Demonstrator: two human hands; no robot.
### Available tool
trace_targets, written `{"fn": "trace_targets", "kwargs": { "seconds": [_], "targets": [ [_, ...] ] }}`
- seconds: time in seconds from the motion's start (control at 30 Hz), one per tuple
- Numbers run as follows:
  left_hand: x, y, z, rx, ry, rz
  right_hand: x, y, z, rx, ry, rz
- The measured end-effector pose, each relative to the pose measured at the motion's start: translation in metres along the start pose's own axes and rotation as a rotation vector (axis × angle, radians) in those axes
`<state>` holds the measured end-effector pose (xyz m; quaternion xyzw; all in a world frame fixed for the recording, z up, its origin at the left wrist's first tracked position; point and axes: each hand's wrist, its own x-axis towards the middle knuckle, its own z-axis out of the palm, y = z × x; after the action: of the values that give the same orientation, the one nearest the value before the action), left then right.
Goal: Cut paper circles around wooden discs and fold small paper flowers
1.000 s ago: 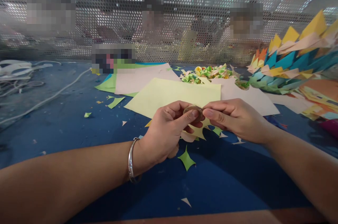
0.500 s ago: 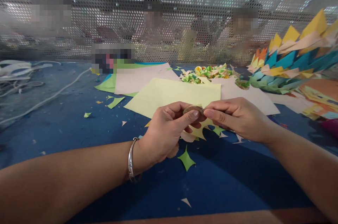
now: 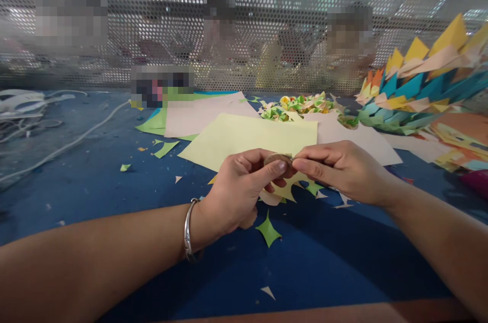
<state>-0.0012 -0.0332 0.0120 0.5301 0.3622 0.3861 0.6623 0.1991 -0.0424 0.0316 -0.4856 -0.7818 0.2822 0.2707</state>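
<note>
My left hand (image 3: 238,188), with a silver bangle (image 3: 188,230) on its wrist, and my right hand (image 3: 339,168) meet above the blue table. Both pinch the same small brown round piece (image 3: 277,159) between thumbs and fingertips. All fingers are closed around it. Just below the hands lie spiky yellow and green paper offcuts (image 3: 285,192). A pale yellow sheet (image 3: 244,135) lies flat right behind my hands.
Pink sheets (image 3: 202,112) and a green sheet lie further back. A heap of small folded paper flowers (image 3: 301,104) and a tall stack of coloured folded paper (image 3: 423,94) stand at the right. White cords (image 3: 34,109) lie at the left. Perforated metal screen behind, with people beyond it.
</note>
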Motion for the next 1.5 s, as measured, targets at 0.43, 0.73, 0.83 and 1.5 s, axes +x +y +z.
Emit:
{"fn": "trace_targets", "kwargs": {
  "seconds": [0.43,0.73,0.83,1.5],
  "targets": [
    [0.0022,-0.0009,-0.0018,0.041,-0.048,0.059,-0.0012,0.0021,0.0007,-0.025,0.019,-0.013],
    [0.0027,-0.0037,-0.0023,0.041,-0.056,0.050,-0.0006,0.0033,0.0009,-0.051,0.010,-0.017],
    [0.0036,-0.0042,-0.0034,0.060,-0.060,0.066,-0.0003,0.0031,0.0007,-0.049,0.015,-0.018],
    [0.0051,-0.0047,-0.0048,0.075,-0.096,0.040,-0.0010,0.0054,0.0013,-0.077,0.027,-0.013]
  ]
}}
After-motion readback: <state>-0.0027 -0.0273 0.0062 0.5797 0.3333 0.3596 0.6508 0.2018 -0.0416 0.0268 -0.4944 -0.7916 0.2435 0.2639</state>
